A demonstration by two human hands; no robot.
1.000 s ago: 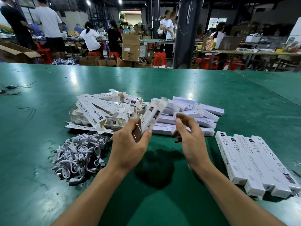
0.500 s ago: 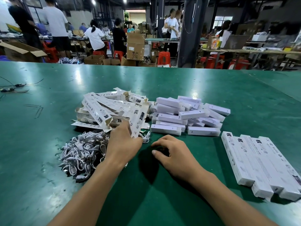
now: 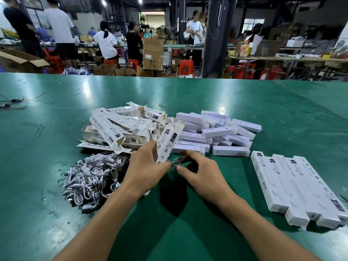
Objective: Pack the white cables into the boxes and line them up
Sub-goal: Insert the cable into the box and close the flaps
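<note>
The left hand (image 3: 146, 166) grips an open-ended white box (image 3: 167, 143), tilted up over the green counter (image 3: 188, 95). The right hand (image 3: 203, 176), just beside it, pinches a small pale thing (image 3: 176, 162) too blurred to name. The white cables (image 3: 90, 178) lie heaped near left, unfilled boxes (image 3: 116, 127) beyond them, closed boxes (image 3: 216, 132) far right, and a lined-up row (image 3: 297, 185) near right.

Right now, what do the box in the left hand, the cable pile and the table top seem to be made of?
The box in the left hand: thin white printed card, matt, judging by its folded end flap. The cable pile: white cords, probably plastic-sheathed, with a slight sheen. The table top: a smooth green sheet, maybe vinyl; lamps reflect in it.
</note>
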